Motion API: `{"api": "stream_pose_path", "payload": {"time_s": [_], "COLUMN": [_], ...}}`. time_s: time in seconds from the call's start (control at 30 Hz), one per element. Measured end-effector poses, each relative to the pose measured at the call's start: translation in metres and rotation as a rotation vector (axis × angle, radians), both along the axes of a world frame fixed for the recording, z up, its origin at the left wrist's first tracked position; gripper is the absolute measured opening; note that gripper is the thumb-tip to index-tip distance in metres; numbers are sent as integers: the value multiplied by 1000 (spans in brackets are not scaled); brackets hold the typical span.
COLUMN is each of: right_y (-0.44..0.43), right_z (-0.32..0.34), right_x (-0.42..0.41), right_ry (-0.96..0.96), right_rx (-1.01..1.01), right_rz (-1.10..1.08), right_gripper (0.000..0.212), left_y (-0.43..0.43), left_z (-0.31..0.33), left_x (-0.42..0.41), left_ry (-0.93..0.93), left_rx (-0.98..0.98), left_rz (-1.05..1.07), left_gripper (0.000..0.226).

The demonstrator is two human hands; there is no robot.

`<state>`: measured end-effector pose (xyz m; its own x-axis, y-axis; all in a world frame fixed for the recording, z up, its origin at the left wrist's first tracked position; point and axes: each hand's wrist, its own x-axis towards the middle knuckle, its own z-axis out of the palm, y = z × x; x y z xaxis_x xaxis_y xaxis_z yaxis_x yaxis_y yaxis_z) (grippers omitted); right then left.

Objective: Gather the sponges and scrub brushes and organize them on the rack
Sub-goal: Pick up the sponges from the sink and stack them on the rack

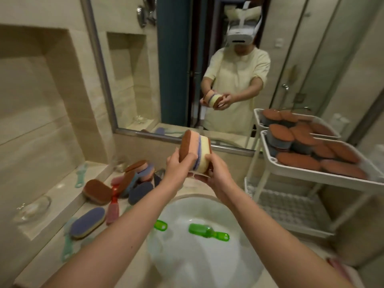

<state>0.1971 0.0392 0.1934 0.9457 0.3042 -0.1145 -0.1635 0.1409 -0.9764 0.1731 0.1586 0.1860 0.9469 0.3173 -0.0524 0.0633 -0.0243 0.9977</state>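
Head view: my left hand (178,165) and right hand (216,173) both grip a stack of sponges (195,149) from either side, above the sink (199,262). Loose sponges (97,191) and brushes litter the counter (62,190) on the left. On the right, the rack (311,173) has its top tray filled with brown-faced sponges (307,140). A green brush (207,230) lies in the sink.

Head-worn view, forward-down, close above the sink (193,196)
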Motion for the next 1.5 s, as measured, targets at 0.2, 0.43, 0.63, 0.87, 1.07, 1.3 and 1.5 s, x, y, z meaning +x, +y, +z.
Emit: {"api": "stream_pose_path", "payload": {"time_s": [0.2,0.43,0.63,0.87,1.07,1.3,1.5], "right_y": [-84,-175,-242,-306,-338,-354,-364], "right_z": [31,59,68,73,72,73,56], "right_x": [9,16,28,42,64,99,124], "right_ry": [-107,-230,-261,-281,-306,-274,-269], "right_rx": [17,-28,-87,-219,-250,-259,-379], "right_rz": [-86,-247,-416,-504,-586,-660,-711], "right_gripper": [24,40,54,59,60,75,67], "left_y": [-79,-159,-218,-266,-295,-319,-323], "left_z": [32,59,72,79,86,87,70], "left_x": [11,24,34,59,89,123,152], "left_ry": [-130,-273,-342,-345,-392,-408,-346], "left_rx": [28,25,61,138,299,525,829], "left_rz": [-130,-231,-232,-361,-286,-186,-103], "left_gripper": [80,66,66,72,47,39,44]}}
